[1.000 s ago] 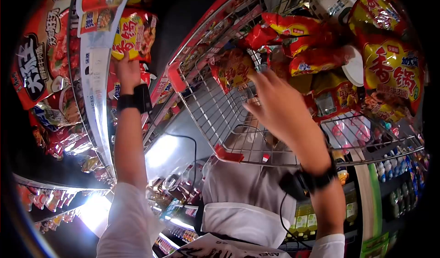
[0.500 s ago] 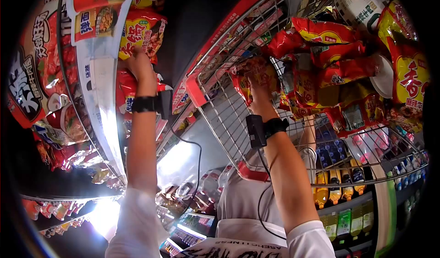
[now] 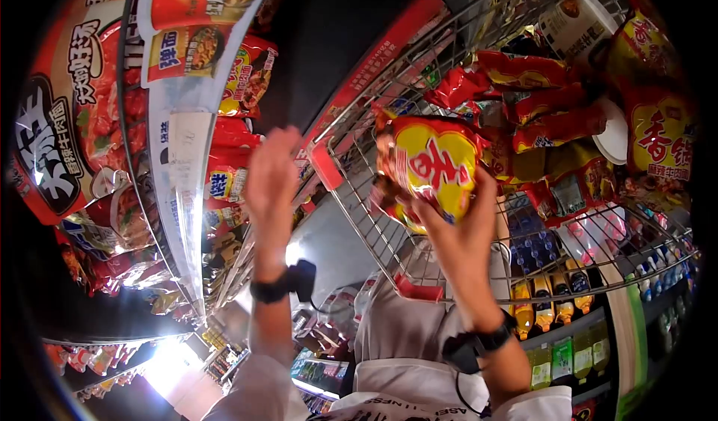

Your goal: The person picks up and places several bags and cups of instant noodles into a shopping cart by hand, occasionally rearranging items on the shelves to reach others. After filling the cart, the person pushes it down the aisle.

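Note:
My right hand (image 3: 467, 226) grips a red and yellow instant noodle packet (image 3: 434, 159) by its lower part, holding it up over the wire shopping cart (image 3: 374, 223). Its printed front faces me. Between the cart and the shelf, my left hand (image 3: 275, 178) is raised, its fingers stretched out and blurred by motion, with nothing visible in it. Close to it, more red noodle packets (image 3: 245, 77) sit on the shelf. Inside the cart lie several similar noodle packets (image 3: 550, 126) and a white cup-shaped container (image 3: 580, 21).
A shelf edge with a price-label strip (image 3: 183, 144) runs down the left, with large noodle packets (image 3: 71, 114) beyond it. Bottled drinks (image 3: 550, 309) stand on shelves behind the cart at lower right. Both wrists wear black straps with devices, and a cable shows.
My left hand has left the noodle packet on the shelf and moved toward the cart. My right hand has lifted a noodle packet up and turned its front to me.

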Demonstrator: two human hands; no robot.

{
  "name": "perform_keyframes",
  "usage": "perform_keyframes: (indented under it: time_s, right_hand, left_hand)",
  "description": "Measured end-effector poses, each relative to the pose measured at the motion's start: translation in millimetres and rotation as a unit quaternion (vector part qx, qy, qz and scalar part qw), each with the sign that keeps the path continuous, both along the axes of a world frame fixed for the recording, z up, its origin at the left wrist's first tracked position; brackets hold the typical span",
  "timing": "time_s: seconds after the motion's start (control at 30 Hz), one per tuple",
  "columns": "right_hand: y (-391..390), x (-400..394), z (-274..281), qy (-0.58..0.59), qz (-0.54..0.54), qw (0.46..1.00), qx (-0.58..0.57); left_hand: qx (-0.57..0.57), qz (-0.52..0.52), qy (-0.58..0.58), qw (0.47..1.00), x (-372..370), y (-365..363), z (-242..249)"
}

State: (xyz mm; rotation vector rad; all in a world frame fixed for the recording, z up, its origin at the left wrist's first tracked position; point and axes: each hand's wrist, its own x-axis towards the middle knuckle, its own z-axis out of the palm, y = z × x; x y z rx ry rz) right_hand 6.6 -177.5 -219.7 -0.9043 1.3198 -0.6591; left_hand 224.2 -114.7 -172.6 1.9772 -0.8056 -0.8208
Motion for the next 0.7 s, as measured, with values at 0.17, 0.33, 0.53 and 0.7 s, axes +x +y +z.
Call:
perform_keyframes:
  time_s: [0.17,0.33,0.53,0.7]
  right_hand:
    - [-37,-36,45,0.085,0.314,0.893,-0.312]
    - [-66,17,40,0.12,0.27,0.775,-0.559]
    - [-72,33,3,0.164,0.184,0.855,-0.456]
    - [-79,-14,-50,0.386,0.243,0.799,-0.392]
  left_hand:
    - [0.025,-0.33,-0.228,0.916,-41,-15,32]
    - [0.007,-0.159,0.029,0.987,-8,15,2]
    - [-0.159,0.092,0.093,0.979,21,-9,-10]
    - [-0.201,0.203,0.097,0.953,59,-8,-11]
